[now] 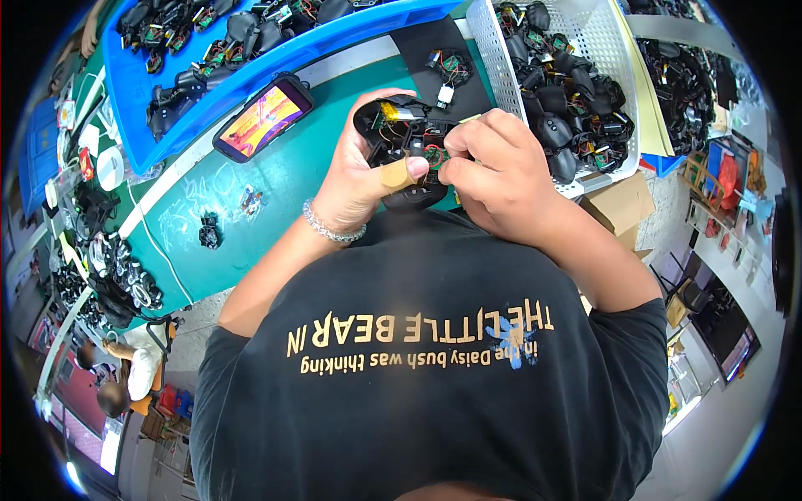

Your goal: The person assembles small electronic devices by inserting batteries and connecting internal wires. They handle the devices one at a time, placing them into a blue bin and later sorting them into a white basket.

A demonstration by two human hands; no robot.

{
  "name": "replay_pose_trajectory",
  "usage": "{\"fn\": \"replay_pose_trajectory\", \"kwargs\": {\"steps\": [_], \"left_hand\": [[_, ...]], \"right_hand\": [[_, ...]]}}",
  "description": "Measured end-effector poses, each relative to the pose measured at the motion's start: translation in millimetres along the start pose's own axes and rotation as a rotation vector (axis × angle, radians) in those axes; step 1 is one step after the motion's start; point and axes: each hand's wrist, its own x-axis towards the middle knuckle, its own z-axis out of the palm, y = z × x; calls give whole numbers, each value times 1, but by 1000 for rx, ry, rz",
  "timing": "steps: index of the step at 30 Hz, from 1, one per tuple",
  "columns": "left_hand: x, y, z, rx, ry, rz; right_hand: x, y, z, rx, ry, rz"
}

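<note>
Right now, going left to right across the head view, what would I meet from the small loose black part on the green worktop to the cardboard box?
Small loose black part → smartphone → beaded bracelet → open black plastic housing with wires → right hand's fingers → cardboard box.

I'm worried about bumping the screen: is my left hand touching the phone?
Apart: the head view shows green tabletop between your left hand and the phone.

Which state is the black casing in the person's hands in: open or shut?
Open: the black casing exposes a green circuit board inside.
</note>
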Motion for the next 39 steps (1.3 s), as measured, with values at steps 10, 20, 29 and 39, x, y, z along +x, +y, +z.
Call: {"fn": "replay_pose_trajectory", "kwargs": {"steps": [10, 20, 29, 39], "left_hand": [[-2, -2, 3, -33, 106, 24], [7, -8, -9, -488, -201, -222], [-7, -42, -22, -617, -411, -480], [-1, -26, -18, -417, -375, -446]], "right_hand": [[-1, -2, 1, 42, -63, 54], [-2, 2, 4, 221, 27, -47], [7, 80, -17, 185, 232, 102], [-38, 310, 32, -324, -4, 1261]]}}
